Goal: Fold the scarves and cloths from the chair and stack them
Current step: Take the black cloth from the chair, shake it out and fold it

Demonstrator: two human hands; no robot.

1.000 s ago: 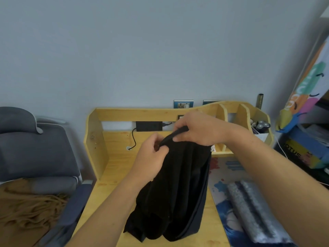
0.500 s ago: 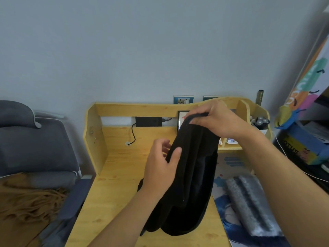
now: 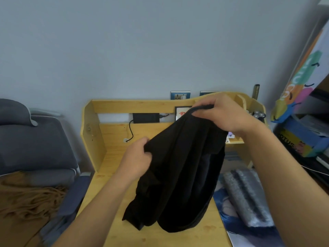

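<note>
head view, black cloth: I see the black cloth held up in the air over the bench, hanging in loose folds with its lowest lobes at or just above the wood; I cannot tell if they touch.

head view, right hand: my right hand is clamped on the cloth's top edge, fingers curled over it, high and toward the back of the bench near the shelf dividers.

head view, left hand: my left hand pinches a bunched part of the same edge, lower and nearer to me, to the left of the cloth.

head view, key relation: the held edge runs on a slant from the left hand up and away to the right hand, and the rest of the cloth drops below that line. I judge the next move turns on drawing the two hands apart along this line to get the edge taut before laying it down.

head view, remaining work: a brown fringed scarf lies on the grey chair well to the left, nearer my left hand.

head view, stack: a folded grey cloth lies at the bench's right side, on a printed mat, below my right forearm.
</note>
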